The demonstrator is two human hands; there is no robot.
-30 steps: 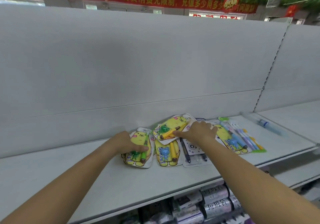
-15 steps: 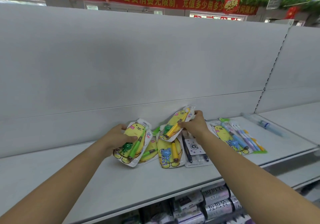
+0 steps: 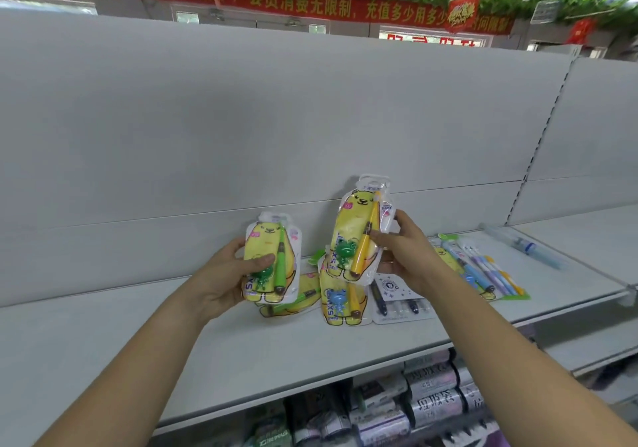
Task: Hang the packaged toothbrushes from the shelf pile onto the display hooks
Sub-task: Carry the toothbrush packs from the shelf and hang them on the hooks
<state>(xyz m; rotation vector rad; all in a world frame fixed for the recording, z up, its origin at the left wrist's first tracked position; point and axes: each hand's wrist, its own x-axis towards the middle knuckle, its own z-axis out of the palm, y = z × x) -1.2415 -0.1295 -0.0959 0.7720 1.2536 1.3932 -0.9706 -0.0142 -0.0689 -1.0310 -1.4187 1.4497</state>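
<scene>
My left hand [image 3: 224, 274] grips a yellow bear pack with a green toothbrush [image 3: 272, 257], held upright above the shelf. In my right hand [image 3: 407, 257] is a second yellow bear pack with an orange toothbrush [image 3: 359, 229], lifted higher and tilted slightly. Under them on the grey shelf [image 3: 138, 343] lie more packs: a yellow one with a blue frog [image 3: 341, 303], another with a green brush [image 3: 293, 303], a white pack with dark brushes [image 3: 397, 294], and a multi-brush pack [image 3: 483, 270] to the right. No display hooks are in view.
A plain grey back panel [image 3: 276, 118] rises behind the shelf. A clear tube-like item [image 3: 524, 244] lies on the shelf at far right. Silver and dark packages [image 3: 435, 401] fill the lower shelf.
Both hands have lifted their packs off the pile and turned them upright; the right one has risen higher. The camera has drawn nearer.
</scene>
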